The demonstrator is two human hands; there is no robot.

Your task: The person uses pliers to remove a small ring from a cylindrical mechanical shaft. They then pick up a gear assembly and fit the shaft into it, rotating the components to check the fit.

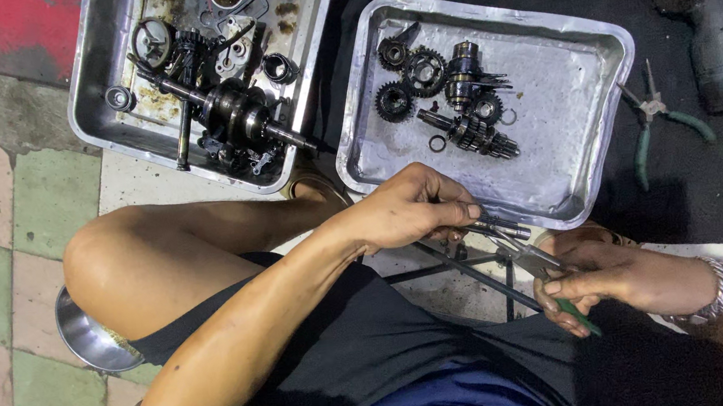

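Left hand [412,206] pinches small metal shaft [500,225], fingers closed tight on it, just off near edge of right tray [585,55]. Right hand [606,279] wrapped shut on green-handled pliers [537,269], nose up against shaft. Both over lap. Gears [424,71] and geared shaft [472,134] lie toward right tray's left side. Crankshaft [233,109] fills left tray [94,88]. Second pliers [656,119] and drill [712,18] on dark mat beyond right tray's right edge.
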